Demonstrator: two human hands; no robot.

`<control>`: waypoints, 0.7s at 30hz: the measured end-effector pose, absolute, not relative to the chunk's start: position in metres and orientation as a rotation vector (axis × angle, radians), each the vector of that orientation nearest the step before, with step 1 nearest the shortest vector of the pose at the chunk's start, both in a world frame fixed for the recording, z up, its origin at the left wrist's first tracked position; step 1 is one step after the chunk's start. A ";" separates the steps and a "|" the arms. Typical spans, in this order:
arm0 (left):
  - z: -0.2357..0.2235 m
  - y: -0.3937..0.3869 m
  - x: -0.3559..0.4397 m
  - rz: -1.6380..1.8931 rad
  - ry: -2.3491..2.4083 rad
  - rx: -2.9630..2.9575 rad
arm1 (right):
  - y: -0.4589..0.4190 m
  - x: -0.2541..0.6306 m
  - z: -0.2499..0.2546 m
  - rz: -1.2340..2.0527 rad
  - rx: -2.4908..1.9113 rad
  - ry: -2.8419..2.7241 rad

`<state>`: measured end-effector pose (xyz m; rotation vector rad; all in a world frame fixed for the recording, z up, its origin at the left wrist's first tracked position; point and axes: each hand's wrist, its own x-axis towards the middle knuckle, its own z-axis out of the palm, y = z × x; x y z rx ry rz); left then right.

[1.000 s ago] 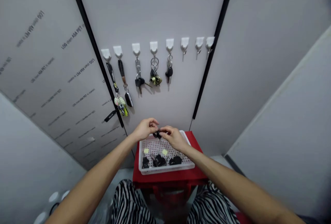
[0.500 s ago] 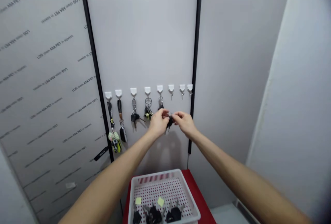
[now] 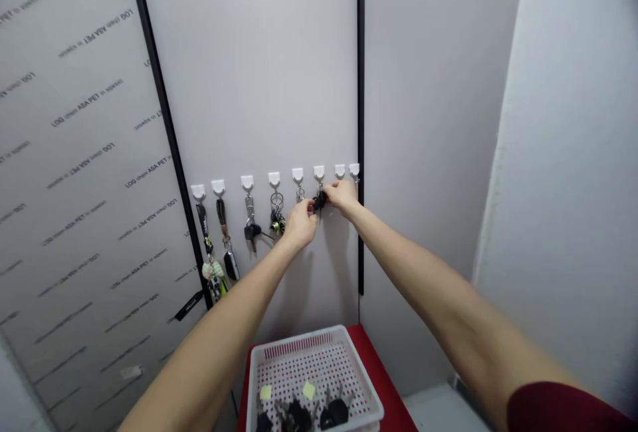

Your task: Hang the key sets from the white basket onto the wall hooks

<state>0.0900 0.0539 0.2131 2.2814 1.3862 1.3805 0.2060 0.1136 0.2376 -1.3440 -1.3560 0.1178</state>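
One bunch of black keys (image 3: 319, 202) just below sixth white hook (image 3: 319, 171) from left; I cannot tell whether it hangs from hook. My left hand (image 3: 302, 224) pinched on bunch, right hand (image 3: 343, 196) pinched there too. I see other keys (image 3: 252, 231) hanging leftward. Below, white basket (image 3: 299, 344) with more keys (image 3: 298, 415) on red surface (image 3: 371, 360).

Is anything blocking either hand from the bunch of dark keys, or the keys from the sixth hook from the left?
Nothing visible does. The left hand and right hand both have fingertips at the dark keys, just below the sixth hook. Whether they already hang on it is unclear.
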 end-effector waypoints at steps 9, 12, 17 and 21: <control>0.065 0.009 0.035 0.694 1.277 2.350 | 0.053 0.202 0.094 0.355 -1.322 -1.797; 0.014 -0.011 0.018 0.375 1.227 2.409 | 0.014 0.191 0.031 0.771 -1.304 -2.342; -0.021 -0.024 0.004 0.121 1.261 2.419 | -0.014 0.178 -0.019 0.798 -1.280 -2.728; -0.022 -0.020 0.000 0.054 1.313 2.340 | -0.013 0.174 -0.024 0.647 -1.322 -2.765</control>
